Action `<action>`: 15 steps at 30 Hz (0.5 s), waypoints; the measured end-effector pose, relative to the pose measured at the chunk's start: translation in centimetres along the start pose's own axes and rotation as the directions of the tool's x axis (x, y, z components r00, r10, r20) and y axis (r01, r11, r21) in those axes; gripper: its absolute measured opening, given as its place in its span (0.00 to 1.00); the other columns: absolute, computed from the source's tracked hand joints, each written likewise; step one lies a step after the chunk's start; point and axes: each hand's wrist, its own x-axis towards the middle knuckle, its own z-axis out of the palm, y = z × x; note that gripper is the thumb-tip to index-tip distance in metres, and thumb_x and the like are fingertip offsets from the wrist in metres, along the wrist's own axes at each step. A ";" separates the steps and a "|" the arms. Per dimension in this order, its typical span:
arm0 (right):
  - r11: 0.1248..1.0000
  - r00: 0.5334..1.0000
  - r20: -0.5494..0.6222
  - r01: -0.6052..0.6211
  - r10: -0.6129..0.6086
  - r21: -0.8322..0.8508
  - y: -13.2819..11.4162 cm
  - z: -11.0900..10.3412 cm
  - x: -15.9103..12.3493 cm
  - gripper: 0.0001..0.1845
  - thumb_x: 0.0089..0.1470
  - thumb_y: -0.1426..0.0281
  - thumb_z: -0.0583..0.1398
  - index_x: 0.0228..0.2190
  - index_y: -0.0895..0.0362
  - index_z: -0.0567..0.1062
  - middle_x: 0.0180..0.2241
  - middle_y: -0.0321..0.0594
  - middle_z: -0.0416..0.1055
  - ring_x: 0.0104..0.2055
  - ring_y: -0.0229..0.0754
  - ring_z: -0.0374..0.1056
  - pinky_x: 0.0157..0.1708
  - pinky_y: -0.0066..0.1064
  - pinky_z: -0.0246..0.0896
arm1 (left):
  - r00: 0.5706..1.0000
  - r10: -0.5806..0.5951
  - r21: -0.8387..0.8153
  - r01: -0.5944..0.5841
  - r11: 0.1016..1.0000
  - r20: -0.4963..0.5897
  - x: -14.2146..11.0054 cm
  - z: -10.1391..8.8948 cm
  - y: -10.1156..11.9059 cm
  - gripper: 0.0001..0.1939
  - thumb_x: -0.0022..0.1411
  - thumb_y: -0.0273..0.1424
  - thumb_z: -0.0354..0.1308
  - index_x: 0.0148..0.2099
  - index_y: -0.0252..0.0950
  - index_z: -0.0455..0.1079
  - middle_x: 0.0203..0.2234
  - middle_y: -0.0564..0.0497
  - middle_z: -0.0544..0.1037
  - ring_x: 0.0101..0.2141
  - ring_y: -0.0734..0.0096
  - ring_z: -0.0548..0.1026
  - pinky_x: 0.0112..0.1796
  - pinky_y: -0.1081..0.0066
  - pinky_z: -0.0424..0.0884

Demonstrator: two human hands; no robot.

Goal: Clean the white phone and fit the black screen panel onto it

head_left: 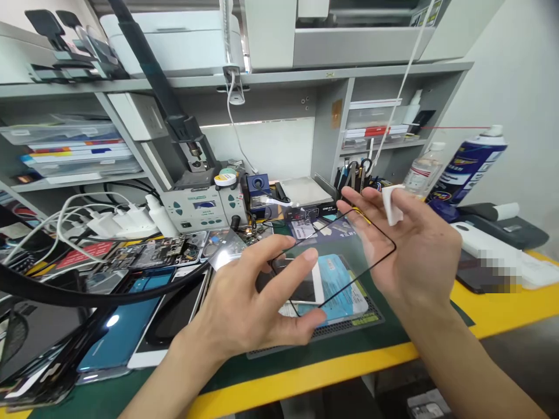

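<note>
A clear glass screen protector with a thin black border is tilted in the air above the bench. The fingers and thumb of my left hand grip it by its left end and edges. My right hand is at the protector's far right end, palm turned inward, with a small folded white wipe pinched in its fingers. Some of its fingers show through or just behind the glass; whether they touch it I cannot tell. Below lie a white-edged phone and a light-blue packet, partly seen through the glass.
A green mat covers the yellow-edged bench. Several phones and a blue phone back lie left, crossed by a black hose. Behind stands a soldering station. A spray can and a clear bottle stand right.
</note>
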 end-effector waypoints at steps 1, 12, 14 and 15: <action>1.000 1.000 -0.004 0.018 -0.018 -0.005 -0.1 0.0 0.0 0.11 0.61 0.71 0.62 0.26 0.55 0.77 0.30 0.37 0.77 0.47 0.52 0.81 0.55 0.48 0.77 | 1.000 0.001 0.003 -0.001 1.000 0.002 -0.1 0.0 0.0 0.51 0.58 0.44 0.70 0.75 0.44 0.49 0.57 0.36 0.66 0.53 0.50 0.74 0.45 0.58 0.82; 0.980 0.981 -0.085 0.181 -0.175 0.078 -0.5 -0.2 -0.4 0.12 0.64 0.73 0.60 0.27 0.56 0.77 0.29 0.35 0.75 0.36 0.40 0.79 0.44 0.40 0.81 | 0.999 0.048 0.052 -0.048 0.997 0.005 0.1 0.0 -0.1 0.48 0.58 0.41 0.72 0.74 0.38 0.54 0.59 0.37 0.67 0.56 0.52 0.74 0.50 0.58 0.82; 0.976 0.976 -0.090 0.205 -0.199 0.072 -0.6 -0.3 -0.5 0.12 0.65 0.73 0.60 0.28 0.56 0.77 0.29 0.35 0.75 0.35 0.39 0.78 0.44 0.39 0.81 | 0.998 0.055 0.056 -0.055 0.997 -0.003 0.3 0.1 0.0 0.45 0.59 0.40 0.72 0.72 0.36 0.57 0.59 0.36 0.68 0.55 0.53 0.75 0.50 0.59 0.82; 0.975 0.974 -0.097 0.213 -0.206 0.067 -0.6 -0.2 -0.6 0.12 0.65 0.73 0.60 0.28 0.56 0.76 0.29 0.35 0.75 0.35 0.38 0.77 0.44 0.39 0.81 | 0.998 0.054 0.057 -0.054 0.997 -0.008 0.3 0.1 0.1 0.43 0.59 0.39 0.73 0.70 0.35 0.58 0.58 0.36 0.68 0.55 0.54 0.76 0.51 0.59 0.82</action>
